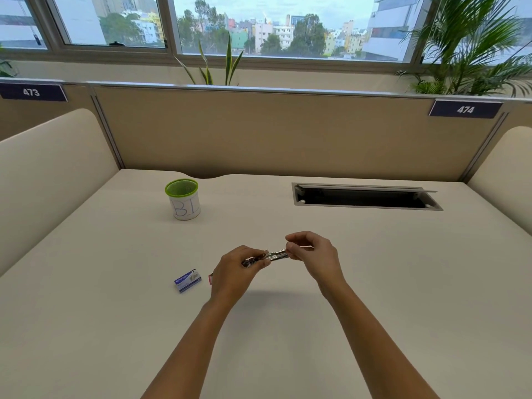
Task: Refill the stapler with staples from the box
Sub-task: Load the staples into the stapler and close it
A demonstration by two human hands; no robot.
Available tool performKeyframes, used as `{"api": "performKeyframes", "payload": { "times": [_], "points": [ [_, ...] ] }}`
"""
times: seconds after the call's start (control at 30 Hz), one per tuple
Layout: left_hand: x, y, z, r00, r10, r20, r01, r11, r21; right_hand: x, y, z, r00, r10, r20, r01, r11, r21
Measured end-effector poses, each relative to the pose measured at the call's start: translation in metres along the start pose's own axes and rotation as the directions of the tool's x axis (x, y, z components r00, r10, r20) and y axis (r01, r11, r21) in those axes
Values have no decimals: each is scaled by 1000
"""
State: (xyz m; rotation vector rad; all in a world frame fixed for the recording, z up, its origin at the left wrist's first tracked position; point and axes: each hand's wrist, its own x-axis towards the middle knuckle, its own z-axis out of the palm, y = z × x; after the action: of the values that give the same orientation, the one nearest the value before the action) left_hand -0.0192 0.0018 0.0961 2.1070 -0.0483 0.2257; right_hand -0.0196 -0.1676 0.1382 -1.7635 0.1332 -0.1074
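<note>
A small metallic stapler (272,256) is held just above the desk between both hands. My left hand (236,272) grips its dark left end. My right hand (312,251) pinches the silver right end with thumb and fingertips. The small blue staple box (187,280) lies on the desk to the left of my left hand, apart from it. A small red-pink piece (211,279) peeks out beside my left wrist; I cannot tell what it is. Whether the stapler's tray is open is hidden by my fingers.
A white pen cup with a green mesh rim (184,200) stands at the back left of the cream desk (288,326). An open cable slot (365,197) lies at the back right. Beige partitions enclose the desk on three sides.
</note>
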Motion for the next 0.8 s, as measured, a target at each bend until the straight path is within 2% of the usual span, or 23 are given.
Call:
{"api": "performKeyframes", "payload": {
  "times": [0.37, 0.5, 0.63, 0.8],
  "points": [
    [2, 0, -5, 998, 29, 62, -30, 999, 26, 1, -1, 0, 996, 24, 85, -11, 988, -153],
    [2, -1, -5, 995, 47, 87, -46, 999, -14, -1, -2, 2, 983, -140, 115, 167, 947, -276],
    [3, -3, -4, 993, 14, 119, -4, 996, -86, -4, -3, 4, 915, -341, 216, 402, 827, -394],
    [2, -4, -3, 992, 8, 128, 8, 992, -124, -4, -2, 4, 861, -406, 306, 508, 711, -486]
  ]
}}
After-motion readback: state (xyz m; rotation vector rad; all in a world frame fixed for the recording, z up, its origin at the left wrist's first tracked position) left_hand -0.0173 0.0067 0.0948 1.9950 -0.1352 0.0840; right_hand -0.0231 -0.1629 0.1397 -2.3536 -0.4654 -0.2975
